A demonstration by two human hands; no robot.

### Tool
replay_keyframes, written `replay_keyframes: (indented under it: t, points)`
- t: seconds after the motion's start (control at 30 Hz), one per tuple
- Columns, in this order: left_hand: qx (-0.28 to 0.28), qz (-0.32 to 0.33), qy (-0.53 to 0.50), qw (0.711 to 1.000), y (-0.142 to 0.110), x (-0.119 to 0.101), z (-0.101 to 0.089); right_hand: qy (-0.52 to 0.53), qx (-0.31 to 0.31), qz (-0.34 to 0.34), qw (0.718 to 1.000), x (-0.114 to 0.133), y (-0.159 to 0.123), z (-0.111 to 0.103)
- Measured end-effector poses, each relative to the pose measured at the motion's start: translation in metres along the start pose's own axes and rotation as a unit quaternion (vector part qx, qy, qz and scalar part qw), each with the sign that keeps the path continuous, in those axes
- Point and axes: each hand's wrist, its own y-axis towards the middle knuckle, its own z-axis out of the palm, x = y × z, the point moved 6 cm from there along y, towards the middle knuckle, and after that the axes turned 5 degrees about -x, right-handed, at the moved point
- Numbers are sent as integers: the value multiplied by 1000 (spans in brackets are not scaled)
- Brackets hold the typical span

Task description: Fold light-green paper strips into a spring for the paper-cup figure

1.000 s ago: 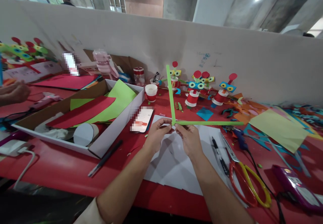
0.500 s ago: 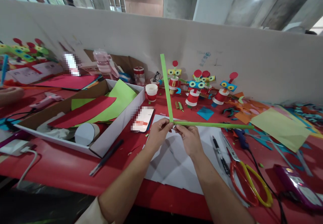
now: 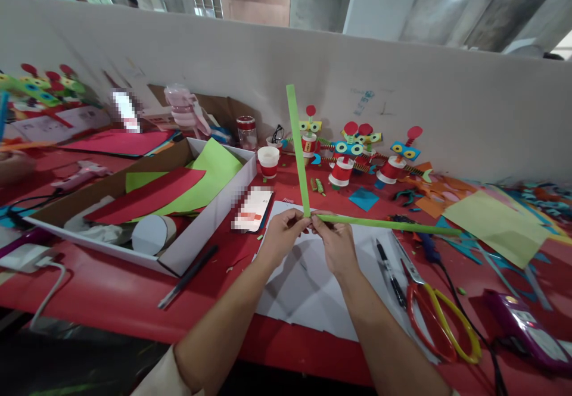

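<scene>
Person's left hand [image 3: 286,233] and right hand [image 3: 335,240] pinch the corner of narrow light-green paper strips [image 3: 298,152], fingertips closed, arms toward 12 and 3 o'clock. Risks: uneven pinch skews corner; 3 o'clock end snags dark-blue glue gun [image 3: 429,249].

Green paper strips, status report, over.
Left hand and right hand both pinching green strips where they meet. One strip points up, one right. Pen and scissors right of the hands.
</scene>
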Motion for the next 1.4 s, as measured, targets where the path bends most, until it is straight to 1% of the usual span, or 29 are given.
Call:
replay_keyframes:
  t: [0.2, 0.3, 0.4, 0.5, 0.6, 0.73, 0.9, 1.0, 1.1, 1.27, 1.33, 1.4]
  points:
    - [-4, -53, -95, 994, 1, 5, -4, -6, -25, 5, 1000, -4, 2, -4]
    - [-10, -65, -99, 993, 1, 5, -7, -20, -32, 2, 999, -5, 2, -6]
    - [-20, -74, -97, 992, 2, 6, -7, -43, -32, 20, 998, -6, 1, -5]
    - [-22, -86, -116, 989, 2, 8, -6, -26, -34, 42, 998, -5, -1, -5]
    - [-23, -88, -138, 986, 2, 9, -5, 1, -19, 50, 999, -4, -2, -2]
    - [-41, -77, -149, 985, 1, 9, -5, -16, 2, 28, 999, 0, -3, 1]
    - [-45, -66, -151, 985, 1, 9, -3, -43, -13, 10, 999, 1, -3, -1]
    - [-34, -66, -166, 983, 1, 9, -2, -72, -22, -33, 997, 3, -3, -3]
    - [-23, -69, -151, 986, 1, 9, -3, -114, -16, -66, 991, 5, -4, -3]
    - [-37, -74, -70, 994, 1, 8, -8, -152, -20, -53, 987, 6, -7, -2]
    - [-27, -85, -39, 995, 1, 9, -7, -158, -28, -59, 985, 8, -7, -2]
    - [-8, -81, -15, 997, 1, 10, -4, -151, -23, -59, 986, 9, -7, -2]
